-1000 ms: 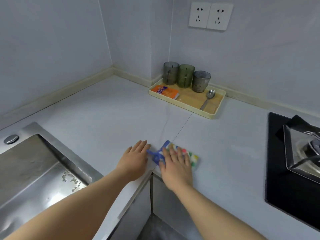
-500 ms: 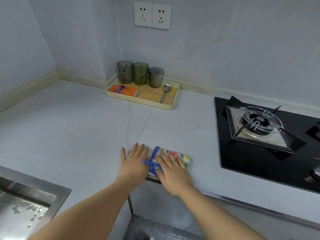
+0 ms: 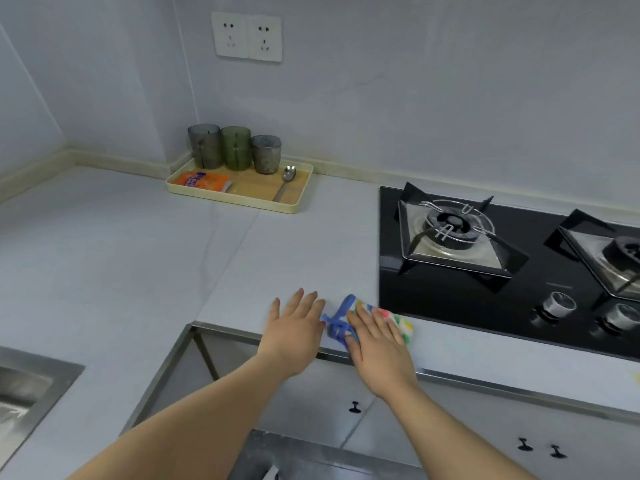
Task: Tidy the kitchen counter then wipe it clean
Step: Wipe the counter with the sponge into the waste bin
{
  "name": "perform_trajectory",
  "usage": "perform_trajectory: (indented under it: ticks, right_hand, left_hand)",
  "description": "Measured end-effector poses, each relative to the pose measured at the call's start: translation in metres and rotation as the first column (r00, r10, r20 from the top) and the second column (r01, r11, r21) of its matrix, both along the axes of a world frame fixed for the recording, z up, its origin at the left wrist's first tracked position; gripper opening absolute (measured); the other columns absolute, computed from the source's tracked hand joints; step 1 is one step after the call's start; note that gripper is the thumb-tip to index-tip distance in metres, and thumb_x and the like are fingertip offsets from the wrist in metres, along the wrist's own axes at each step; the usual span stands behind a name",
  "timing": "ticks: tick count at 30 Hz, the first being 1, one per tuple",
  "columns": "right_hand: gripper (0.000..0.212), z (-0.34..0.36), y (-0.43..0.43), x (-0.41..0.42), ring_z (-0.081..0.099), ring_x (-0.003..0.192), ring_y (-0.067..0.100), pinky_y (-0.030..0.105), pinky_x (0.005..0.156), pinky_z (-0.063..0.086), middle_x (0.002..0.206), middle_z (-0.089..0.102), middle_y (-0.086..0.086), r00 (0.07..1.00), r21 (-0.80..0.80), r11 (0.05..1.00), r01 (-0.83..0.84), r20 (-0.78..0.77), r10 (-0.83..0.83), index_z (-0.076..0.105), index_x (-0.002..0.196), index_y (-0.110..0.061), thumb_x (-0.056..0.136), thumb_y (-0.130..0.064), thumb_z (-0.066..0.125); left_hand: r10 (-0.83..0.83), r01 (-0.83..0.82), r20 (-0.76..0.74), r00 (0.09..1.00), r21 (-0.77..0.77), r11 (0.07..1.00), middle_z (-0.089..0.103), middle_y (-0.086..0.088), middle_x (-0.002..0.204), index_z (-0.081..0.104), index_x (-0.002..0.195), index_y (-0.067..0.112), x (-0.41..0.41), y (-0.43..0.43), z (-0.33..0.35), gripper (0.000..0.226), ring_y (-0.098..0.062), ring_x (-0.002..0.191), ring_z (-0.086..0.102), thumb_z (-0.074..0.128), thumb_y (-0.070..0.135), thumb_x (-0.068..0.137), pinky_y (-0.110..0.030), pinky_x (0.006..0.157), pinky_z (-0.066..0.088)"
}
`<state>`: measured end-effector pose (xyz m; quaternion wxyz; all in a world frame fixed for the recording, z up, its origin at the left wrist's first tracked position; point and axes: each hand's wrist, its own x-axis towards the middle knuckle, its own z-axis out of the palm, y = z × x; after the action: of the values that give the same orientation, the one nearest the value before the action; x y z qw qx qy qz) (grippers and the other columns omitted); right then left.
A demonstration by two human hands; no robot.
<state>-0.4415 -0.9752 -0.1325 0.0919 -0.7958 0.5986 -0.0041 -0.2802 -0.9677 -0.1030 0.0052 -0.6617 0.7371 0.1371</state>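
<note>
Multicoloured dishcloth (image 3: 403,325) is lying at the front edge of the counter (image 3: 145,258) beside the gas hob (image 3: 433,299), the right hand (image 3: 377,344) pressing it flat with straight fingers, likely for wiping, the left hand (image 3: 294,329) resting spread alongside.

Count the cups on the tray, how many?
3, in a row along the back of the tray: tall grey cup left, green cup middle, short grey cup right. None seem hidden.
</note>
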Motion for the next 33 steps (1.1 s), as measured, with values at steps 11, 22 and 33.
perform_trajectory:
  ticks: [11,22,33]
  right_hand:
    - [0.068,0.001,0.032,-0.197,-0.004,0.147,0.013,0.031,0.118,-0.004,0.159,0.000,-0.009,0.927,0.003,0.928,0.373,0.046,-0.373,0.010,0.151,-0.026,0.089,-0.051,-0.007]
    - [0.051,-0.004,0.025,-0.283,-0.003,0.148,0.018,0.035,0.119,-0.004,0.160,0.002,-0.004,0.864,0.010,0.869,0.496,0.101,-0.494,0.010,0.151,-0.024,0.102,-0.038,0.014]
    - [0.115,-0.002,0.022,-0.343,-0.001,0.148,0.016,0.032,0.117,-0.006,0.159,0.004,-0.006,0.880,0.002,0.880,0.475,-0.008,-0.475,0.009,0.151,-0.026,0.057,-0.060,-0.047]
  left_hand:
    - [-0.185,0.186,0.063,0.981,-0.006,0.983,-0.009,0.006,0.159,0.001,0.151,0.022,-0.165,0.027,-0.006,0.053,-0.015,0.145,-0.015,0.012,0.039,0.102,-0.038,0.117,-0.007]
    - [-0.271,0.275,0.104,0.957,-0.028,0.961,-0.009,0.005,0.159,0.001,0.151,0.023,-0.259,0.025,-0.002,0.053,-0.015,0.145,-0.015,0.013,0.039,0.102,-0.037,0.117,-0.008]
    - [-0.549,0.556,0.092,0.831,-0.094,0.826,-0.005,0.004,0.159,0.000,0.151,0.019,-0.360,-0.038,-0.010,0.058,-0.014,0.145,-0.013,0.019,0.041,0.102,-0.034,0.117,-0.009]
